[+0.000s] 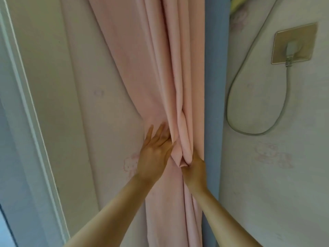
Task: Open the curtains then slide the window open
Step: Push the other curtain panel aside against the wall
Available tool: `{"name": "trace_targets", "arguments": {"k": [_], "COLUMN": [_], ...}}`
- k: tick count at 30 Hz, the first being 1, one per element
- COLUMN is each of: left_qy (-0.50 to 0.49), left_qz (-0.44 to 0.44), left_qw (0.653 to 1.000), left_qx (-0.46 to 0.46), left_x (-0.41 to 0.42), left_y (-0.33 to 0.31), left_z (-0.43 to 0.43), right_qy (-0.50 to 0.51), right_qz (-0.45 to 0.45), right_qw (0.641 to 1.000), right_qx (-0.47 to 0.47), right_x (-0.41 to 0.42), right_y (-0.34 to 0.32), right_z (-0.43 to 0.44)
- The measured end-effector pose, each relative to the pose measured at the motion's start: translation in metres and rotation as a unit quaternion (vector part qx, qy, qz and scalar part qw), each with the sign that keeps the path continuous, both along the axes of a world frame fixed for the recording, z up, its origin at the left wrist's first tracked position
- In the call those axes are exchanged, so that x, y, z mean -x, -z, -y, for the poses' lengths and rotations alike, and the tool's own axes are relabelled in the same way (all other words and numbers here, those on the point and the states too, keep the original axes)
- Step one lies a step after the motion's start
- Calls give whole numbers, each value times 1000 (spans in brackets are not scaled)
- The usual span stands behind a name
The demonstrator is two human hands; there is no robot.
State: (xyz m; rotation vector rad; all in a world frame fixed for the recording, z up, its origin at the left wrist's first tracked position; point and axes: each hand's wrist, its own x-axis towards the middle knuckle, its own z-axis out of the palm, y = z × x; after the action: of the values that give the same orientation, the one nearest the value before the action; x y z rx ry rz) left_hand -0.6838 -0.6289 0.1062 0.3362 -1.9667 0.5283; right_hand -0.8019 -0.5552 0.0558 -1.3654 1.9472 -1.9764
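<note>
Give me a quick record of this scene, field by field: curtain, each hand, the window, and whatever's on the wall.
curtain: pink, bunched into folds beside a blue strip
left hand: open, flat against the curtain
right hand: closed on the gathered folds
window: pale frame at the left edge; open or shut cannot be told
wall: socket with a plug in it, cable looping below

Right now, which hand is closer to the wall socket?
Right. The right hand grips the curtain folds below and left of the socket; the left hand is further left, flat on the curtain.
</note>
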Motion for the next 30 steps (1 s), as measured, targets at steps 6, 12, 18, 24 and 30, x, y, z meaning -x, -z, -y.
{"name": "trace_targets", "arguments": {"k": [6, 12, 18, 24, 30], "left_qy": [-56, -2, 46, 8, 14], "left_qz": [-83, -148, -222, -195, -204], "left_qw": [994, 986, 972, 981, 978], "left_qx": [-52, -82, -61, -8, 35], "left_x": [-28, -42, -53, -34, 21], "left_y": [-18, -92, -181, -227, -238], "left_z": [0, 1, -7, 15, 37], "right_qy": [-62, -100, -95, -41, 10], "right_qz": [-11, -37, -42, -131, -220], "right_qw": [996, 983, 964, 969, 955], "right_qx": [60, 153, 245, 206, 200], "right_x": [-27, -52, -64, -55, -14], "right_y": [-13, -53, -119, -140, -152], "right_z": [12, 13, 18, 36, 49]}}
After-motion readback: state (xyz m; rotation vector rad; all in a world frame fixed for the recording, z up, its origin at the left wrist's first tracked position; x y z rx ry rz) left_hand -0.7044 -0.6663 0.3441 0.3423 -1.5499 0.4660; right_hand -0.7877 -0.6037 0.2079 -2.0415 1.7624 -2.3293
